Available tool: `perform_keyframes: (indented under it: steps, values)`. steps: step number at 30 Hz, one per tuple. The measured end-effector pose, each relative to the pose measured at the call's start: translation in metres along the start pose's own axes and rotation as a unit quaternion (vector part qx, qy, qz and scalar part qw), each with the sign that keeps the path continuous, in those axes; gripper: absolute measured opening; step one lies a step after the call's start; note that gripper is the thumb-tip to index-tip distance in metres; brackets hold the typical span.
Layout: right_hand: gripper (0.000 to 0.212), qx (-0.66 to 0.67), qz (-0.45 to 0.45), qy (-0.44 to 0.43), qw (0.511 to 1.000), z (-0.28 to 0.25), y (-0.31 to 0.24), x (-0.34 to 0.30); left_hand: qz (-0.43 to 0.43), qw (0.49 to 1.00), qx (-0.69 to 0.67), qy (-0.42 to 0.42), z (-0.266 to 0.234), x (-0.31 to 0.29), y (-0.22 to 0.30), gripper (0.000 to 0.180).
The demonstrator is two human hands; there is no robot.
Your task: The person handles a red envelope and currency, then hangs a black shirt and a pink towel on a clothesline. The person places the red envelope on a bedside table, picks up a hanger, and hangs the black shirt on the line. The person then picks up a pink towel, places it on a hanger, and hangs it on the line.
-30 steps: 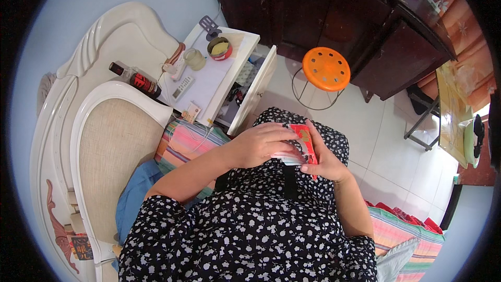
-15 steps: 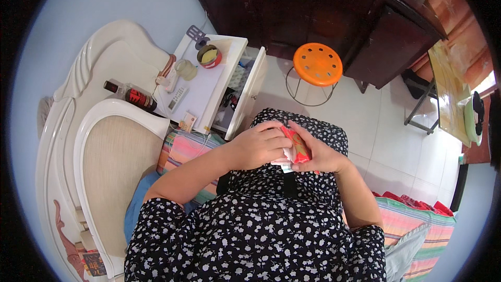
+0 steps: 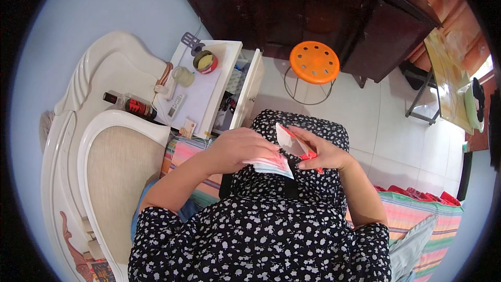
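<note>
Over my lap, my left hand (image 3: 241, 149) is closed on a small stack of banknotes (image 3: 271, 165), reddish with pale bluish ones beneath. The notes stick out from under its fingers toward the right. My right hand (image 3: 324, 152) grips a red paper envelope (image 3: 292, 142), thumb on the near side and fingers on the far side. The envelope's white inner side shows at its open end, which faces left. A small gap lies between the notes and the envelope.
At the left, a white nightstand (image 3: 194, 94) carries a jar (image 3: 182, 76), a red tin (image 3: 205, 61), a remote (image 3: 177, 105) and a dark bottle (image 3: 136, 107). Its drawer (image 3: 247, 94) is pulled out. An orange stool (image 3: 314, 62) stands ahead, before a dark cabinet (image 3: 271, 15).
My left hand has moved left and drawn the banknotes out from the red envelope. The envelope now tilts in my right hand with its white inside showing.
</note>
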State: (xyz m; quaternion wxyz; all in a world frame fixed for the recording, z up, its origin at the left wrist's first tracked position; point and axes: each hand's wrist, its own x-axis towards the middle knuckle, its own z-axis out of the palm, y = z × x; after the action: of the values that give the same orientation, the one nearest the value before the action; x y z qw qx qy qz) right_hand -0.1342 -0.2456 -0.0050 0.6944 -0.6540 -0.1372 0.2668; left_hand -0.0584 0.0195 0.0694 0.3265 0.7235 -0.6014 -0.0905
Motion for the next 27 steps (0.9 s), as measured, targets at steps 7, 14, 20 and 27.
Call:
perform_keyframes:
  steps: [7,14,20,27]
  values:
    - [0.094,0.064,0.024,-0.037,0.997,0.004,-0.001,0.001,0.027,0.998,0.043,0.039,-0.01,0.015,0.001,0.029]
    - [0.077,0.227,-0.005,0.028,0.973,0.002,0.016,-0.005,-0.325,0.863,-0.339,0.185,-0.005,0.01,0.002,0.032]
    - [0.057,0.408,-0.097,0.228,0.879,0.017,0.035,0.004,-0.368,0.773,-0.46,0.236,0.045,0.014,-0.018,0.05]
    - [0.067,0.322,-0.104,0.187,0.922,0.04,0.013,0.02,-0.285,0.84,-0.396,0.24,0.068,0.034,-0.01,0.054]
